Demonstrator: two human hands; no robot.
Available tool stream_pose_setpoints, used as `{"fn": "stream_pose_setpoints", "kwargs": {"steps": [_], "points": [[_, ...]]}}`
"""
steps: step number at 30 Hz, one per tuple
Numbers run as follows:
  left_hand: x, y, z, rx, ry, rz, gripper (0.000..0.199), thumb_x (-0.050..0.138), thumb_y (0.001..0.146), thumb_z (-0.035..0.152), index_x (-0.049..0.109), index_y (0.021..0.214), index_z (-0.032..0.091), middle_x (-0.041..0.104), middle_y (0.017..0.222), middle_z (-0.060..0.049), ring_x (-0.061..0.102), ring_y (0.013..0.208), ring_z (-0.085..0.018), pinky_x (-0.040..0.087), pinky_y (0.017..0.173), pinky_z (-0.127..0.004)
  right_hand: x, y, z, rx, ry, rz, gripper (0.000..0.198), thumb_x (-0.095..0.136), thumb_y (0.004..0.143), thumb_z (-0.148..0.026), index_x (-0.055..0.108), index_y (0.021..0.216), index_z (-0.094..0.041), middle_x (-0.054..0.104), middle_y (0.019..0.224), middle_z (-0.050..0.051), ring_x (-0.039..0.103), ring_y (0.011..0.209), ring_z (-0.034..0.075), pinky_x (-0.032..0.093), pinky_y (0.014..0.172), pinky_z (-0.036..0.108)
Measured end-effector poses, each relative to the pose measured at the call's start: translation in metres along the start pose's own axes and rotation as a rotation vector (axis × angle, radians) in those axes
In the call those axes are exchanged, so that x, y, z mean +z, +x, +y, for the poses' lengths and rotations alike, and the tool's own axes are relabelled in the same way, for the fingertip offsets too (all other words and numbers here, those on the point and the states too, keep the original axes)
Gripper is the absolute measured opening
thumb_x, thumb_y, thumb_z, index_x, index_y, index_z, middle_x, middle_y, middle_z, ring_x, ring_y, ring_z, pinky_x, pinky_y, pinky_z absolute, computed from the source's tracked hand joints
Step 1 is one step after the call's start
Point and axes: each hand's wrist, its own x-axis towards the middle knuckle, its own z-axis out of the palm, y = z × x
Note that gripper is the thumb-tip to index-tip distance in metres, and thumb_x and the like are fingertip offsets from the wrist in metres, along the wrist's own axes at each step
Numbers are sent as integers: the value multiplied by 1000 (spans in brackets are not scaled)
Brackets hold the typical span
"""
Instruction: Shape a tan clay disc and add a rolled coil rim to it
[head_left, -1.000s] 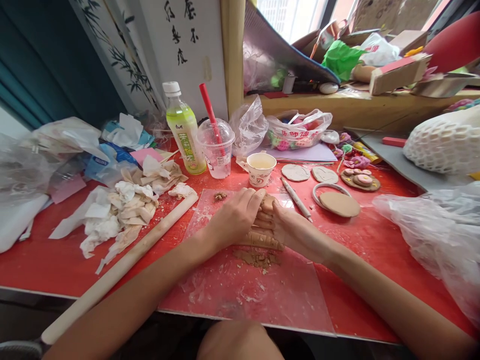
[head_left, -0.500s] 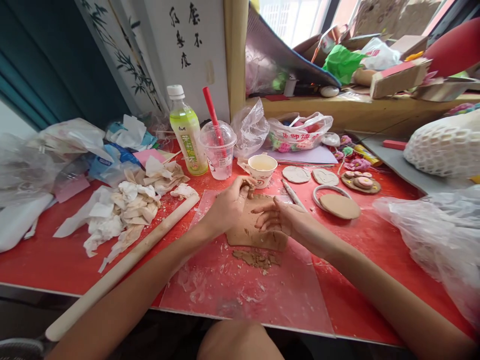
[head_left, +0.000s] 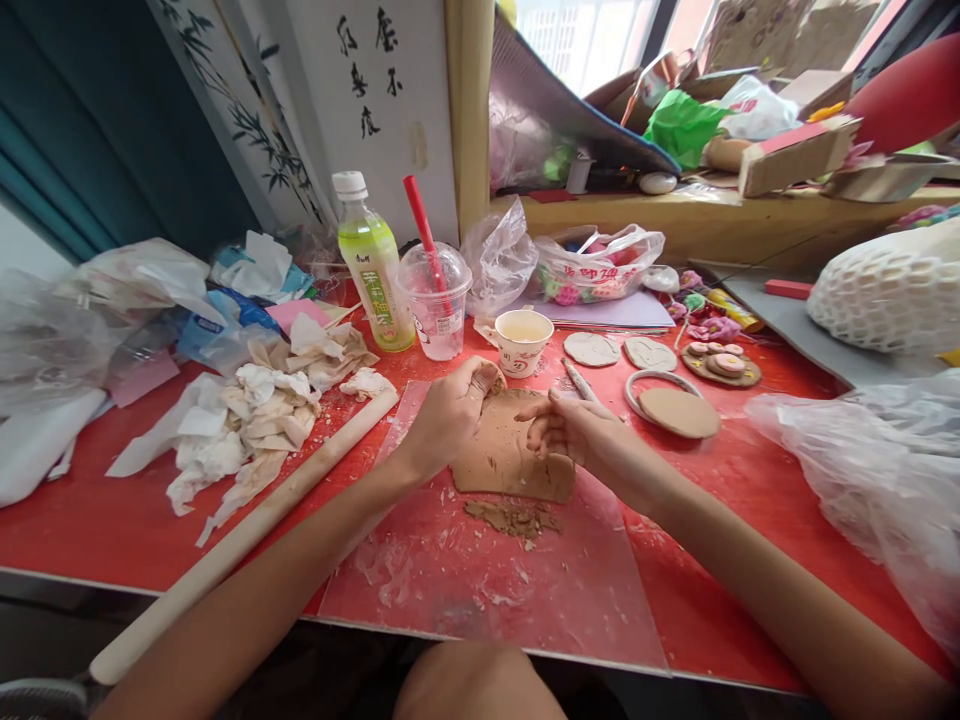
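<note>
A flat brown clay slab [head_left: 502, 460] lies on a clear plastic sheet [head_left: 480, 580], with a strip of clay scraps [head_left: 514, 519] just below its near edge. My left hand [head_left: 459, 405] is over the slab's far left part. Its fingers are closed on a small lump of clay [head_left: 498, 383], mostly hidden by them. Above the slab's right side is my right hand [head_left: 574, 432], fingers loosely curled and apart, holding nothing I can see. Beyond the slab stands a paper cup [head_left: 523, 345] of cloudy liquid. A pen-like tool [head_left: 579, 380] lies beyond my right hand.
A long rolling pin [head_left: 247, 535] and crumpled tissues [head_left: 247, 420] are on the left. Behind stand a drink bottle [head_left: 375, 280] and a plastic cup [head_left: 436, 320] with a red straw. On the right are a ring [head_left: 637, 385], a clay disc [head_left: 679, 413] and plastic bags [head_left: 862, 470].
My left hand has shifted slightly left and toward me, with its fingers more closed around the clay lump. My right hand's fingers have curled in and moved a little to the right.
</note>
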Motion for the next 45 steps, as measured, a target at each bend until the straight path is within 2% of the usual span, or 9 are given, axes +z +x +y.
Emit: {"fn": "stream_pose_setpoints", "kwargs": {"steps": [6,10,16,21,25,31,36,41,45], "points": [[-1,-1,1,8,23,4,33,35,90,42,41,68,18,36,57,5,28,45,-5,25,42,-20,0,0,1,5,-6,-7,35,47,88,-46,67,84,-16,63,68,4,56,62,10,43,63,24],[2,3,-4,-19,39,16,34,29,91,49,44,81,20,43,64,4,38,47,-6,33,46,-21,-1,1,2,7,15,0,36,46,88,-45,66,82,-17,63,67,3,55,61,10,43,62,23],[3,1,1,48,197,140,32,55,80,49,44,83,20,52,73,3,47,63,-8,36,58,-22,-1,1,1,17,29,7,34,45,89,-43,65,81,-16,63,66,3,56,62,9,43,61,21],[2,-3,5,120,393,139,29,32,93,39,51,86,18,53,67,2,44,58,-9,33,58,-24,-1,1,1,12,33,-4,33,46,89,-42,65,80,-16,63,65,4,57,61,9,43,60,21],[2,-4,6,141,417,96,27,34,93,31,50,75,18,46,59,4,37,53,-8,29,56,-25,1,0,0,23,21,11,35,43,90,-41,65,80,-16,62,64,4,56,59,9,43,60,22],[0,-2,8,72,378,123,34,25,94,41,43,77,19,49,63,3,43,54,-9,32,54,-23,0,1,1,29,7,23,35,42,91,-41,65,81,-16,62,65,3,55,59,9,42,60,23],[1,1,3,34,459,179,29,48,85,47,42,93,20,58,74,-1,53,62,-14,38,57,-25,-3,2,5,27,6,25,34,48,87,-44,65,79,-16,62,65,4,56,62,11,43,62,24],[1,-1,-4,212,549,159,19,37,92,29,45,106,19,64,82,-3,60,69,-15,43,61,-27,-3,1,5,4,-3,47,31,52,84,-44,65,80,-16,62,65,3,56,63,11,43,62,24],[0,-4,-7,304,609,91,17,35,90,21,52,91,18,65,78,-3,61,72,-15,43,65,-27,-3,0,3,-13,-12,75,31,55,82,-45,64,81,-16,61,64,2,55,60,9,43,60,22]]}}
